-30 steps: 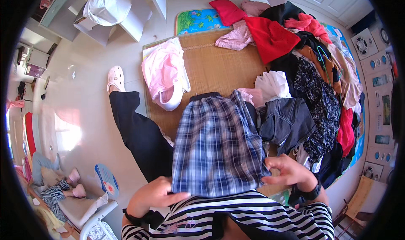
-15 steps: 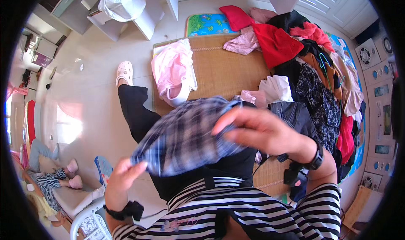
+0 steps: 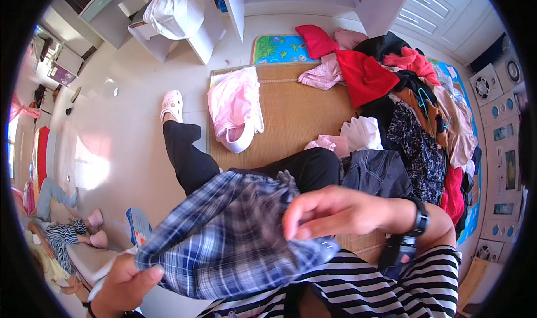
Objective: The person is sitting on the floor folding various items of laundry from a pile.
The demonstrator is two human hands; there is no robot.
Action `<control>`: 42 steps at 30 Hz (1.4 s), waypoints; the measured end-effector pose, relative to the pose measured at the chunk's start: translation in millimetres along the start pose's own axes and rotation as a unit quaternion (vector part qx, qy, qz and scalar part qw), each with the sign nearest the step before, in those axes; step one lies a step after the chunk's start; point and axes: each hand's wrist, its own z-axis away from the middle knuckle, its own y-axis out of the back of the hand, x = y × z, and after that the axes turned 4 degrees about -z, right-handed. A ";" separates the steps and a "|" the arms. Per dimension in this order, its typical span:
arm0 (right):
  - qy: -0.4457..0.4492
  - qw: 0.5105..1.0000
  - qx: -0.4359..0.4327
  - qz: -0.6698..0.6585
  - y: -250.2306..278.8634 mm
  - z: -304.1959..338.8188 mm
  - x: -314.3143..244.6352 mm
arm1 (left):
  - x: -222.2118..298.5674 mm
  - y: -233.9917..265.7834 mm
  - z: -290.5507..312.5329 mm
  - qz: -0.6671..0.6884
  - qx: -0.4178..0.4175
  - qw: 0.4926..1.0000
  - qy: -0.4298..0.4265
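Note:
A blue, white and grey plaid garment (image 3: pixel 218 245) is spread over my lap, its cloth creased and partly bunched along the far edge. My left hand (image 3: pixel 126 281) pinches its left edge between thumb and fingers. Over the right part of the cloth, my right hand (image 3: pixel 330 212) is closed, thumb and forefinger drawn together at the fabric; its other fingers curl under and are partly hidden. A dark band with a small black device (image 3: pixel 394 256) sits on my right wrist and forearm.
A woven mat (image 3: pixel 302 105) lies ahead, with a folded pink garment (image 3: pixel 232 102) on its left. To the right rises a heap of clothes, including a red piece (image 3: pixel 366 74), dark patterned cloth (image 3: pixel 414 150) and dark trousers (image 3: pixel 375 175). Another person's legs (image 3: pixel 70 234) show at far left.
Both hands have come down and nearer my body with the plaid garment, the left also moving further left. More of the cloth now shows, and my bent leg is visible beyond it.

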 end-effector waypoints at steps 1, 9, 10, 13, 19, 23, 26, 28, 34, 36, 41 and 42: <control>0.020 0.998 0.056 -0.006 -2.6 9.9 -15.5 | 19.8 3.8 -15.5 -0.026 -0.049 0.995 -0.079; 0.380 0.887 0.245 0.092 8.6 62.6 -127.9 | 165.3 38.0 -86.8 -0.074 -0.041 0.870 -0.486; 0.407 0.840 0.318 0.167 -8.0 89.7 -148.1 | 187.6 34.4 -82.1 -0.101 -0.197 0.760 -0.612; 0.411 0.823 0.339 0.198 18.7 83.8 -152.4 | 197.8 22.8 -117.2 0.101 -0.002 0.835 -0.541; 0.408 0.861 0.167 0.254 -28.8 128.1 -72.2 | 114.4 -30.6 -131.6 -0.131 0.206 0.777 -0.580; 0.078 0.931 0.077 0.348 -30.9 146.3 -36.9 | 78.0 -52.9 -125.5 -0.162 -0.322 0.749 -0.556; -0.042 0.964 0.070 0.254 -24.1 140.7 2.7 | 49.7 -66.2 -143.0 -0.178 -0.495 0.718 -0.456; -0.114 0.971 0.070 0.197 -11.8 137.4 22.5 | 48.6 -74.1 -163.5 -0.235 -0.561 0.706 -0.362; -0.137 0.975 0.136 0.109 25.9 128.3 49.2 | 33.2 -93.2 -226.9 -0.204 -0.635 0.678 -0.308; -0.126 0.941 0.266 0.167 47.3 126.5 40.7 | 46.3 -92.1 -253.0 -0.174 -0.593 0.734 -0.280; 0.077 0.812 0.547 0.187 153.1 108.8 65.5 | 34.0 -130.8 -348.9 0.169 -0.267 0.930 -0.186; 0.074 0.792 0.554 0.246 169.2 107.3 76.5 | 12.2 -149.4 -374.4 0.075 -0.188 0.958 -0.203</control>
